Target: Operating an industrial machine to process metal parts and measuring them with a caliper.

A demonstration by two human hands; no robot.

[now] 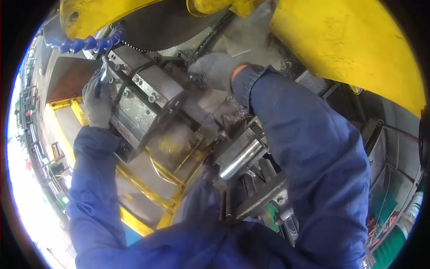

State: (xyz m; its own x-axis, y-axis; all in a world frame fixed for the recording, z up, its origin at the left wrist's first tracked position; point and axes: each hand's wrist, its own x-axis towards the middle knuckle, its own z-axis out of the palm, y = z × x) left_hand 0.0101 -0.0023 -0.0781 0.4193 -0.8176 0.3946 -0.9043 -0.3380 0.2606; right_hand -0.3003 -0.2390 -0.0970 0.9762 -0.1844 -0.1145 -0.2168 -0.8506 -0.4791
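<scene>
My left hand [97,101], in a grey glove, is closed around a silver wrench [105,69] at the left side of a metal clamp block. The wrench's upper end reaches toward the bolts on that block [134,112]. My right hand [216,71], also gloved, is curled at the far right side of the clamp, by a dark part [197,80]; its fingertips are partly hidden, and what they grip cannot be made out. Just beyond both hands is a large toothed circular saw blade [165,27]. Metal chips lie on the block.
Yellow guards [345,49] hang over the far side and right. A blue segmented hose [92,44] bends near the blade. A shiny round bar [242,159] rests on the machine close to my body. Yellow frame rails [148,193] run below my left arm.
</scene>
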